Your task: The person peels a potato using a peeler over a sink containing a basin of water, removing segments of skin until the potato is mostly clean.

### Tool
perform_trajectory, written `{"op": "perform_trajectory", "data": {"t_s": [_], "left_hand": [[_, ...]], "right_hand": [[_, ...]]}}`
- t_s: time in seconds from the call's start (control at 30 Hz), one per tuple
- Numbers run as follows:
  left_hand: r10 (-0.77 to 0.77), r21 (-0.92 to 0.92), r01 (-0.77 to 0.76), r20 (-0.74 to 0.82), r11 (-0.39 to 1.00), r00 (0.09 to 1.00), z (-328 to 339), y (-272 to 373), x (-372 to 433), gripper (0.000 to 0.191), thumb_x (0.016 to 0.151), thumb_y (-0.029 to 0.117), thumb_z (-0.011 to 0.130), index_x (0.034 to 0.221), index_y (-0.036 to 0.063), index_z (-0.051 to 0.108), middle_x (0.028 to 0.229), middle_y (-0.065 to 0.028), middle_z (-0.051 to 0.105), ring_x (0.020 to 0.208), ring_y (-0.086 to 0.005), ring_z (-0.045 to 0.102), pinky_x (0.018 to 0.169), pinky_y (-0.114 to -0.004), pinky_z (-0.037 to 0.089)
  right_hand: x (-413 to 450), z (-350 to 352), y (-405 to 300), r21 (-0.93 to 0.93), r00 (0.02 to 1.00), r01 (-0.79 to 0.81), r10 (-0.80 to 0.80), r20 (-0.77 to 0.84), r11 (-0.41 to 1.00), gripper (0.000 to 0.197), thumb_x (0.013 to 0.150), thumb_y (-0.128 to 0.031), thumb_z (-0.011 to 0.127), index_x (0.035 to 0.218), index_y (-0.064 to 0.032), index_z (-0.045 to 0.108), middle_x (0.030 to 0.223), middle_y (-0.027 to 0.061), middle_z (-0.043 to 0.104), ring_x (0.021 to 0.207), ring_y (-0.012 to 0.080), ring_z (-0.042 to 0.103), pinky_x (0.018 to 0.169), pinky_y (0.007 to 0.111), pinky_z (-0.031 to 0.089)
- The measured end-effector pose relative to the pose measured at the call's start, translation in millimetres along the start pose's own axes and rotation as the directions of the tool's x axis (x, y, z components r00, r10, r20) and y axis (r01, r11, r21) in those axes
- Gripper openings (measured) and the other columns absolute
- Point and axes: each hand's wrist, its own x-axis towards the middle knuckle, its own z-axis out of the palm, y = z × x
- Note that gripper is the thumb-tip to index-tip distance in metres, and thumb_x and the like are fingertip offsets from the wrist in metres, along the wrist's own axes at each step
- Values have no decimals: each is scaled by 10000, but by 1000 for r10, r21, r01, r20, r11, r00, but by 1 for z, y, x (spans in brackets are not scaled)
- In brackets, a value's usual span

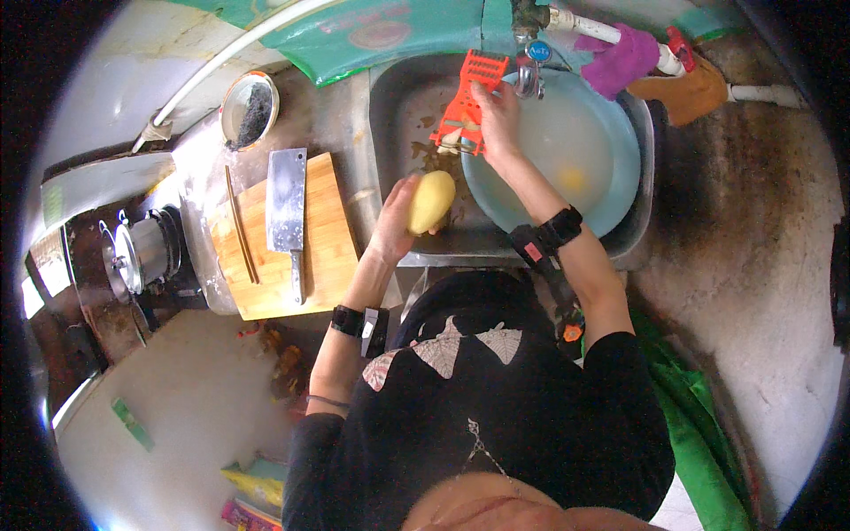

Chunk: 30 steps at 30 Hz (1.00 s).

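Note:
In my left hand is a peeled yellow potato, raised over the left part of a steel sink. My right hand grips an orange plastic grater-peeler higher up over the sink. Pale peel clings around the blade at its lower end. Brown peelings lie on the sink bottom between and below my hands. Beneath my right forearm, a light blue basin of cloudy water stands in the sink, with a blurred yellow thing in the water.
Left of the sink, a cleaver and a pair of chopsticks lie on a wooden cutting board. Behind it stands a bowl holding a dark scrubber. A faucet overhangs the basin; cloths drape the pipe. A pot stands far left.

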Motion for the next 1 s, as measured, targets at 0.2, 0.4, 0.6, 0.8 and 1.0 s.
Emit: {"op": "perform_trajectory", "data": {"t_s": [0.2, 0.4, 0.6, 0.8, 1.0], "left_hand": [[95, 228, -96, 16, 969, 995, 64, -25, 30, 335, 883, 277, 550, 1053, 22, 416, 896, -120, 536, 657, -194, 595, 422, -304, 499], [363, 723, -193, -84, 663, 928, 5, -41, 67, 203, 778, 155, 629, 892, 29, 519, 667, -78, 567, 631, -220, 601, 488, -337, 469], [124, 870, 94, -38, -484, 991, -16, -75, 77, 491, 761, 209, 605, 1176, 7, 437, 1264, -165, 386, 1193, -338, 342, 879, -502, 415], [44, 776, 46, -24, -630, 999, -16, -83, 85, 590, 746, 264, 614, 1251, 40, 406, 1256, -181, 396, 1190, -364, 334, 896, -581, 359], [-13, 880, 78, -95, -469, 995, -17, -68, 87, 693, 760, 401, 622, 1296, 36, 378, 1338, -222, 304, 1278, -423, 204, 979, -556, 302]], "right_hand": [[14, -24, -1, 84, 990, -134, 137, -36, 987, 245, 809, -218, 660, 859, -45, 494, 770, 7, 493, 642, 100, 478, 607, 272, 433], [7, -52, -18, 77, 983, -161, 167, -82, 984, 277, 850, -176, 599, 1085, -64, 505, 936, 56, 577, 829, 166, 596, 700, 339, 508], [-12, -48, -10, 115, 969, -236, 242, -41, 965, 208, 863, -159, 592, 997, -37, 491, 918, 59, 567, 855, 132, 552, 747, 294, 458], [-17, -45, 10, 55, 977, -212, 212, 0, 976, 275, 875, -201, 584, 1069, -38, 476, 985, 75, 569, 875, 163, 580, 733, 322, 502], [-22, -39, 12, 73, 974, -227, 226, 16, 971, 266, 874, -208, 586, 1046, -38, 476, 985, 81, 570, 858, 169, 586, 721, 329, 507]]}}
